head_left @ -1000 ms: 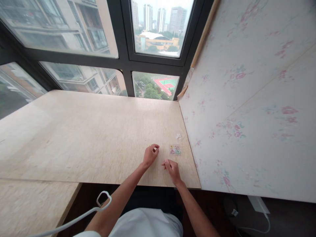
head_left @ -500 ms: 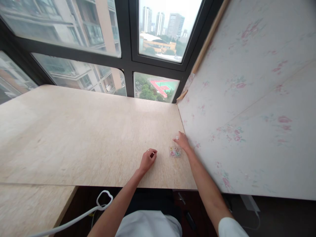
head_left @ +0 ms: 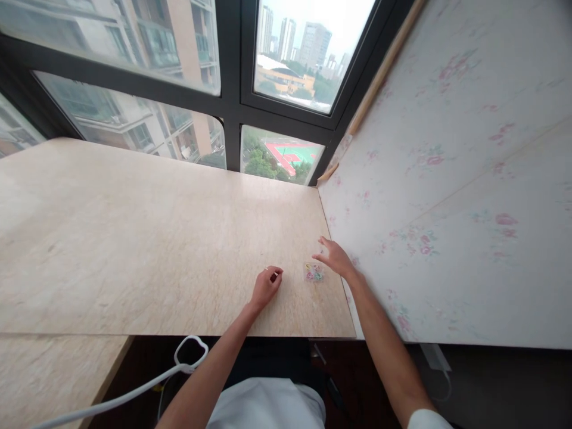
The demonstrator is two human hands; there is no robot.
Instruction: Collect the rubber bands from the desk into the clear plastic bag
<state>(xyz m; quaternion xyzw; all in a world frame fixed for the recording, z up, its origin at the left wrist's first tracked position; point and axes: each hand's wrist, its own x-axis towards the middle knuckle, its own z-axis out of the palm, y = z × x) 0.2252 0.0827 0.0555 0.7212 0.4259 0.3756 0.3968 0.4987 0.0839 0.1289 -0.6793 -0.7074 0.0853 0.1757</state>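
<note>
A small clear box (head_left: 313, 272) lies on the pale stone-patterned sill, with little yellow, pink and green pieces in its compartments; their kind is too small to tell. My left hand (head_left: 267, 286) rests on the sill to the left of the box, its fingers curled toward the thumb around a dark gap. Whatever the fingertips pinch, if anything, is hidden. Just beyond the box's right side is my right hand (head_left: 336, 257), close to the wall, with thumb and fingers apart. A faint pale spot shows between those fingers, too small to name.
The sill (head_left: 147, 238) stretches far to the left under dark-framed windows (head_left: 230, 107). A flower-patterned wall (head_left: 447, 208) bounds it closely on the right. Below the front edge, a white looped stand (head_left: 138, 390) projects at lower left.
My right hand has shifted slightly right, away from the box, its fingers spread. The left hand stays curled in nearly the same place. The whole view has tilted a little.
</note>
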